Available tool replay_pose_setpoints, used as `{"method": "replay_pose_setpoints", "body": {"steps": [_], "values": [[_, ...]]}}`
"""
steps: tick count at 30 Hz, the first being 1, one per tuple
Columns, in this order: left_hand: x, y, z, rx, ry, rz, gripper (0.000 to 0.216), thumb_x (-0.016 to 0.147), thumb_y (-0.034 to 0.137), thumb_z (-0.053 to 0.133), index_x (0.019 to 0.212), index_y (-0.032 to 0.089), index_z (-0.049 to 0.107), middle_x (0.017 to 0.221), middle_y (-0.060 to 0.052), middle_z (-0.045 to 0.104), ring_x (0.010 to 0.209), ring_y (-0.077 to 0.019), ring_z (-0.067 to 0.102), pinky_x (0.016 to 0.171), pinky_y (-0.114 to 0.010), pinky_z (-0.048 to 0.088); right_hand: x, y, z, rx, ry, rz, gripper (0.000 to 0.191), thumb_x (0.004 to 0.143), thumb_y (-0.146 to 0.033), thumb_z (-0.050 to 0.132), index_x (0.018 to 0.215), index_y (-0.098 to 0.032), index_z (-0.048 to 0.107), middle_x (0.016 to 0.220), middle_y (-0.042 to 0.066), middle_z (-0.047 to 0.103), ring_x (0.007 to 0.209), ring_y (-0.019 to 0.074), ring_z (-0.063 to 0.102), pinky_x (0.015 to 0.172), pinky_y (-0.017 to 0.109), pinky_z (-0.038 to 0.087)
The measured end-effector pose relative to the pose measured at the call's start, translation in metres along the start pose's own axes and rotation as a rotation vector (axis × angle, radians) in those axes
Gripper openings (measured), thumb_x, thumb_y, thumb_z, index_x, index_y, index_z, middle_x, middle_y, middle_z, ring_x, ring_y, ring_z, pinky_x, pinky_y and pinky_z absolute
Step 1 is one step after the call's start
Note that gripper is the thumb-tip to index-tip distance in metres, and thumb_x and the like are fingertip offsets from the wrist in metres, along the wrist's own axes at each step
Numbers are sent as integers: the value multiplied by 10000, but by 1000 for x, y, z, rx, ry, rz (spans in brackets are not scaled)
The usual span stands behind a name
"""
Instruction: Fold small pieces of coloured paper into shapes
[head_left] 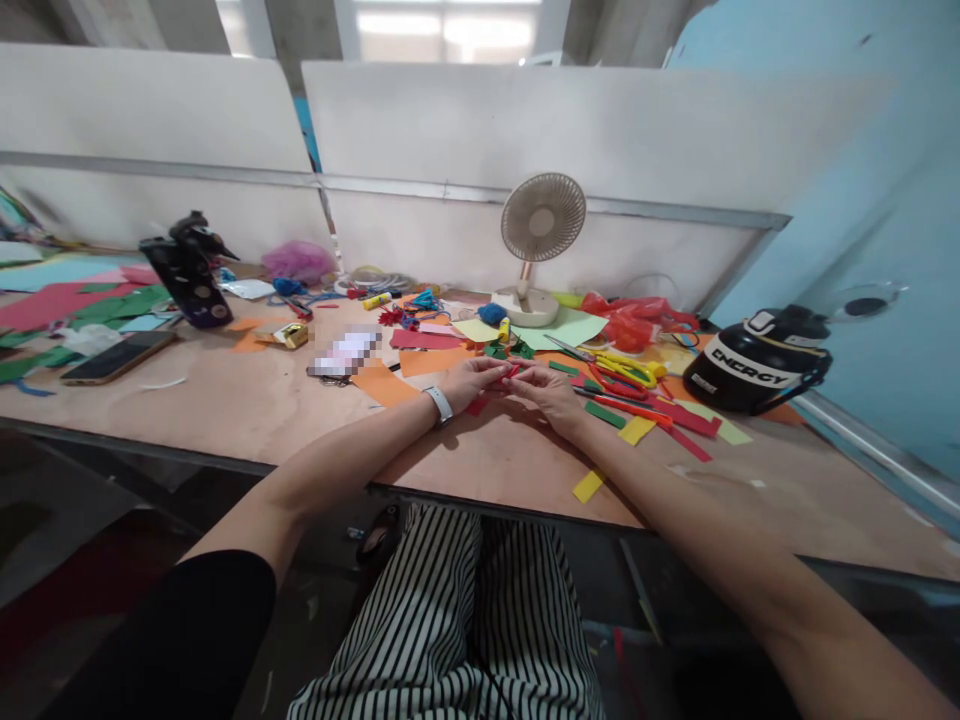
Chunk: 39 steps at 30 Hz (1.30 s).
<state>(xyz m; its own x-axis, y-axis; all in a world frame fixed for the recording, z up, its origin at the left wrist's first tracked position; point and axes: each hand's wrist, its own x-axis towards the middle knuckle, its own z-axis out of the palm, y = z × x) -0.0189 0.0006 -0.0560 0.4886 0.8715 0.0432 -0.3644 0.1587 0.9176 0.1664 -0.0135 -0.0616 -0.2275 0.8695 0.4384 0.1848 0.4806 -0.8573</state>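
Observation:
Close together over the middle of the table, my left hand and my right hand pinch a small piece of red paper between their fingertips. Fingers hide most of the piece, so its shape cannot be made out. Just beyond them lie green paper pieces. Yellow-handled scissors and a red-orange-handled tool rest to the right of my right hand. Orange paper lies left of my left hand.
A small fan stands at the back. On the right is a black bottle; on the left, a dark tumbler and a phone. Yellow strips lie near the front edge. A white partition rises behind.

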Motion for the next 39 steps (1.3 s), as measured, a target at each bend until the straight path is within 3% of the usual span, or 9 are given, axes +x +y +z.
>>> {"method": "replay_pose_setpoints", "body": {"steps": [5,10,16,23,29,39], "values": [[-2,-2,-3,-16,-47,27,344,760,253,842,1048,116,715,911,-76,746,788,-126,706,797,-243,546,0,0,-2,42,27,87,421,682,-632,795,752,-219,753,953,80,718,1121,288,622,948,455,513],[-1,-4,-4,-14,-88,42,364,743,226,855,1057,106,714,943,-102,746,830,-150,712,847,-276,540,-3,-4,-2,107,32,162,440,670,-632,799,758,-206,729,898,56,701,869,223,669,772,367,557],[-2,-5,-2,-19,-119,59,382,735,222,863,1060,98,706,991,-111,741,865,-157,717,938,-328,514,-3,-4,4,132,123,155,453,627,-623,823,731,-202,696,981,60,671,822,191,641,698,321,539],[-4,-5,-3,-13,-130,63,416,705,236,883,1059,106,707,1000,-104,740,863,-160,717,911,-324,524,-4,-1,6,114,191,155,447,635,-601,828,720,-199,651,721,15,634,628,157,572,580,303,480],[-7,-3,-1,-2,-131,69,393,698,232,881,1032,100,722,1023,-119,741,881,-169,716,902,-312,528,-5,-1,6,92,197,100,407,669,-572,822,710,-213,635,794,19,645,765,180,611,732,326,513],[-10,0,1,-10,-69,37,290,748,179,817,1019,122,730,941,-93,750,832,-157,714,854,-310,538,-5,-5,5,69,168,80,390,691,-569,800,695,-222,623,850,26,648,843,200,615,832,364,517]]}}
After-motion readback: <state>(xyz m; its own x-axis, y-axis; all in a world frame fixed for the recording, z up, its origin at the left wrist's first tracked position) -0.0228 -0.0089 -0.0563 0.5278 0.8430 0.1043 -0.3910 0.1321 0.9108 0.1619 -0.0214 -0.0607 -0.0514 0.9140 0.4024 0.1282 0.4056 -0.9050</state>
